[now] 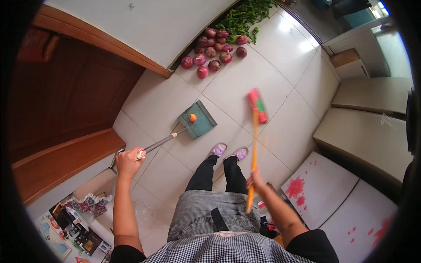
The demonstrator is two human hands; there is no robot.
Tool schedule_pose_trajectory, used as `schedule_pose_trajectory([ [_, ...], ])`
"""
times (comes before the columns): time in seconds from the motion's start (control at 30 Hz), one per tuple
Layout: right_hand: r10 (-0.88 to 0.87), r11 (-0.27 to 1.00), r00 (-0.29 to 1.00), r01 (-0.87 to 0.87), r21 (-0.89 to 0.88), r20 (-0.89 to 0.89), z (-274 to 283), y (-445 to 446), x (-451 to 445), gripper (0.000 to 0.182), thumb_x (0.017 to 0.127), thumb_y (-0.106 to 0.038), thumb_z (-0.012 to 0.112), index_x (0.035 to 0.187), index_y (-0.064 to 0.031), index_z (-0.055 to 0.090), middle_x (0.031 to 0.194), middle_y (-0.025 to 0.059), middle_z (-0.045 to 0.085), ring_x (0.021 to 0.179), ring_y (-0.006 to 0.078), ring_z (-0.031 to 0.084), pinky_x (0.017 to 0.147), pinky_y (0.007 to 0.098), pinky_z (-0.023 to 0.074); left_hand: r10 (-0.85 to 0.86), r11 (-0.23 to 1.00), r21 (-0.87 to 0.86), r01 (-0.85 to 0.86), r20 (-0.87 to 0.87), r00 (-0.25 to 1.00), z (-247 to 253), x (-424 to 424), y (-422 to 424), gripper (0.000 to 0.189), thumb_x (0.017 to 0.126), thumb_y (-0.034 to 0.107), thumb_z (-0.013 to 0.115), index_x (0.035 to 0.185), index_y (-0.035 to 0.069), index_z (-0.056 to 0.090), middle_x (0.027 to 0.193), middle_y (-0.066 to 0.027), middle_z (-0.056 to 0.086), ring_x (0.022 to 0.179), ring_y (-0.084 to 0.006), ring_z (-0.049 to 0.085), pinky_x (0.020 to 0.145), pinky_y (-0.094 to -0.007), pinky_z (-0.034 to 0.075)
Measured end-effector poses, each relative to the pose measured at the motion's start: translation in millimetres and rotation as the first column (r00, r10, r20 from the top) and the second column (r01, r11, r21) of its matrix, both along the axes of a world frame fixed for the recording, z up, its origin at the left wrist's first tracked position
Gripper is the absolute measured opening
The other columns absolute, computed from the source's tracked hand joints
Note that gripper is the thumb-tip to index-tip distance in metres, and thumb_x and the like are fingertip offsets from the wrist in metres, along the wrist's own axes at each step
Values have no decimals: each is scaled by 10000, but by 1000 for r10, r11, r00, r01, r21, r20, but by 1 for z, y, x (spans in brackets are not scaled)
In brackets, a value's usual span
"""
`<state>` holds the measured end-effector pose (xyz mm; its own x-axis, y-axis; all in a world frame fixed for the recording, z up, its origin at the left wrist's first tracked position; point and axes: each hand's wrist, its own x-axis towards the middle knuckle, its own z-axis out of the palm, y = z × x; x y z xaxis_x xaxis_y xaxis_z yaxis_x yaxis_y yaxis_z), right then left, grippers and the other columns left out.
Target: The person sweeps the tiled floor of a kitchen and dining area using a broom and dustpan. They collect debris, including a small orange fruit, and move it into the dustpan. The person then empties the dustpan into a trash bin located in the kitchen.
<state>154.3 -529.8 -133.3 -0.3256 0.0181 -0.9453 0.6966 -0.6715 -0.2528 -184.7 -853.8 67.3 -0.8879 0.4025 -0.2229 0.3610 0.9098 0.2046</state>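
Observation:
My left hand [130, 161] grips the end of a long-handled dustpan's grey handle [159, 144]. The blue-green dustpan [200, 126] rests on the tiled floor ahead of my feet, with a small orange item [192, 117] in it that I cannot identify. In my right hand [256, 181] is the orange-yellow stick [255, 144] of a broom. Its red and green head [257, 105], blurred, is over the floor to the right of the pan, apart from it.
Red onions [210, 52] and green peppers [241, 19] lie along the wall ahead. A brown wooden door [75, 85] is at left. At right stand a flower-patterned white cabinet or fridge [315, 187] and beige cupboards [358, 131]. My lilac shoes [218, 149] are on the tiles.

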Motion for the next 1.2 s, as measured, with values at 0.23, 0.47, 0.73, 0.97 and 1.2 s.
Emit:
schedule_pose_trajectory([
  [0.23,184,929,982,-162,-334,35,99,-22,-25,503,884,-295,400,1323,-307,156,543,-10,307,385,83,306,327,218,307,33,998,-59,-32,13,999,0,-8,6,139,661,244,643,736,134,602,589,-83,575,578,-283,561,498,-370,421],
  [0.47,366,922,928,-372,109,67,82,9,-50,476,898,-273,362,1324,-277,150,465,6,324,330,101,317,300,245,305,93,995,-36,-91,73,993,3,-4,1,143,648,249,643,749,149,628,594,-98,577,586,-290,563,518,-367,436],
  [0.73,400,916,917,-399,-51,12,56,-31,-41,482,890,-254,383,1320,-288,168,491,3,324,350,94,331,307,248,320,86,994,-77,-83,38,996,3,3,-4,156,657,264,638,750,140,628,610,-98,582,604,-291,565,527,-364,438],
  [0.97,232,956,973,-224,-191,17,117,26,3,500,873,-327,435,1318,-293,209,527,-9,357,387,77,306,357,209,285,24,1000,16,-24,-2,1000,-5,9,-34,134,681,242,623,761,134,630,650,-92,594,611,-287,568,532,-357,442],
  [1.2,5,976,999,-15,218,47,62,58,13,529,865,-408,397,1323,-283,164,514,8,378,358,78,350,325,223,331,68,992,107,-69,12,998,-12,55,-123,123,688,183,630,781,103,631,676,-110,602,612,-287,576,542,-348,449],
])
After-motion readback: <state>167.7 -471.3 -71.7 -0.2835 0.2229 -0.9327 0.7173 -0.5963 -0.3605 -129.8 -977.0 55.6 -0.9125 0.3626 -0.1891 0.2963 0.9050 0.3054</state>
